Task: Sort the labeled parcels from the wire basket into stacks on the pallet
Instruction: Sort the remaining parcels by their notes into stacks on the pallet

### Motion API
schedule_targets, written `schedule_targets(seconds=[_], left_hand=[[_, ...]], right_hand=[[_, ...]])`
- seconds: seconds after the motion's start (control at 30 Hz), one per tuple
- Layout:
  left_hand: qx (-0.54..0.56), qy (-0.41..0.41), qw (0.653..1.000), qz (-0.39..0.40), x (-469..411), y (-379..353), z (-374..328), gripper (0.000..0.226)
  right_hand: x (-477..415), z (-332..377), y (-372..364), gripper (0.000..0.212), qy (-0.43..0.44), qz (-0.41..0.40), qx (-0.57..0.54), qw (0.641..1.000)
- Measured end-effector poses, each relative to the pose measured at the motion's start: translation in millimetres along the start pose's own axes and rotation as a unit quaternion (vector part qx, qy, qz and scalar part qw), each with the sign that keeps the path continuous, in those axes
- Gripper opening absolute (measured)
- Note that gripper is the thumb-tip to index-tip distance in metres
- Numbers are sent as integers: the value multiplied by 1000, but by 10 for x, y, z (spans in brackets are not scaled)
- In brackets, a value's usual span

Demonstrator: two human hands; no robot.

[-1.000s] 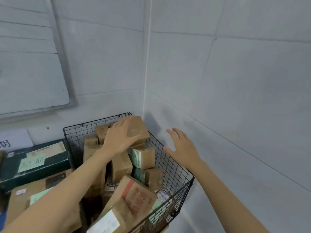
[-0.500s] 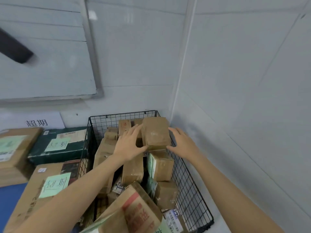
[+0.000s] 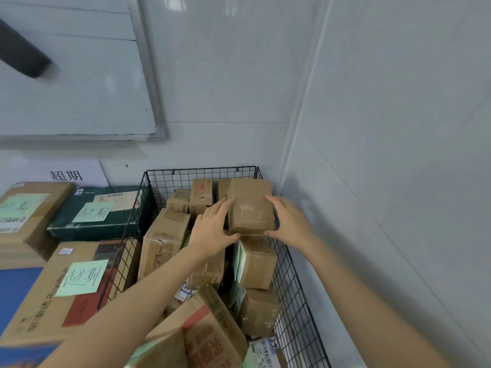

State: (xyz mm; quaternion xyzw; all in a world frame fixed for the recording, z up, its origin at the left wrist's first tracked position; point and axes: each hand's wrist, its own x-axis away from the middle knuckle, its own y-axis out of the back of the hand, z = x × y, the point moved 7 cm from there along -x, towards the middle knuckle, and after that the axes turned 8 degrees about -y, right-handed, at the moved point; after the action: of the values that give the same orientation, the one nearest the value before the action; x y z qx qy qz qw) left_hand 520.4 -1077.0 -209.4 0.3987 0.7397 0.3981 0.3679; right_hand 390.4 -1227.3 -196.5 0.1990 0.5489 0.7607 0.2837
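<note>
As left hand and right hand grip its sides, creased brown taped parcel

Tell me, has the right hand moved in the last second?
Yes. Against the wire basket, the right hand has come leftward from over the right rim and now grips the right side of the top parcel.

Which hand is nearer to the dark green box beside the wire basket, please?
Left. The left hand grips the brown parcel on the side facing the dark green box; the right hand holds the opposite side.
</note>
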Motion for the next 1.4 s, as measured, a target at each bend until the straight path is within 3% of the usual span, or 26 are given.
schedule_targets(seconds=[0.17, 0.57, 0.73, 0.97, 1.13, 1.27, 1.4], left_hand=[[-1, -10, 1000, 2, -24, -32, -3, 98], [159, 4, 985, -72, 56, 213, -27, 90], [242, -7, 961, -130, 82, 572, -67, 89], [317, -3, 925, -209, 150, 1078, -147, 85], [331, -6, 912, -244, 224, 1362, -152, 85], [339, -12, 906, -254, 310, 1500, -198, 81], [360, -27, 897, -257, 397, 1626, -253, 75]], right_hand=[[-38, 74, -12, 100, 15, -9, -20, 1000], [69, 370, 189, 95, 49, -40, -142, 988], [125, 590, 406, 101, 57, -39, -244, 967], [245, 852, 736, 106, 30, -69, -402, 913], [314, 1056, 864, 100, 34, -83, -404, 910], [395, 1220, 932, 83, 58, -94, -400, 910], [482, 1293, 974, 82, 56, -111, -417, 900]])
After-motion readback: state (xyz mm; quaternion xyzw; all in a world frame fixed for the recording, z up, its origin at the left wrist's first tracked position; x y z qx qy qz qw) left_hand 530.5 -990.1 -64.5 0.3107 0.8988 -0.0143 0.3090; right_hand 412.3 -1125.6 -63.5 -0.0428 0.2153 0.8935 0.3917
